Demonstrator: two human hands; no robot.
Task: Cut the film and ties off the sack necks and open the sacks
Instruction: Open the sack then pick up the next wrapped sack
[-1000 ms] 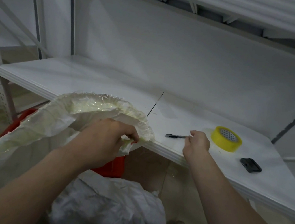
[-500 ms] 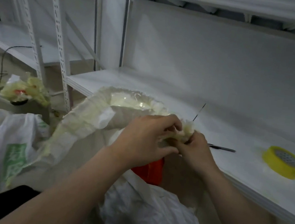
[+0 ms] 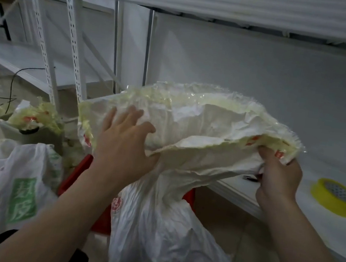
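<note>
A white woven sack (image 3: pixel 166 236) stands in front of me, its neck flared wide. Yellowish clear film (image 3: pixel 172 99) clings around the sack's rim. My left hand (image 3: pixel 124 144) lies flat with spread fingers against the left side of the neck. My right hand (image 3: pixel 277 179) pinches the right end of the rim, film and cloth together. A dark pen-like tool (image 3: pixel 250 178) lies on the shelf just behind my right hand, mostly hidden.
A white shelf (image 3: pixel 315 219) runs along the right with a yellow tape roll (image 3: pixel 335 199) on it. Another printed sack (image 3: pixel 3 191) sits at lower left. A bin (image 3: pixel 27 134) full of cut film stands left. A red crate (image 3: pixel 77 175) is behind the sacks.
My hands have parted: the left let go of the rim and now presses flat on the neck, the right pulled the rim to the right. The sack mouth is spread wider.
</note>
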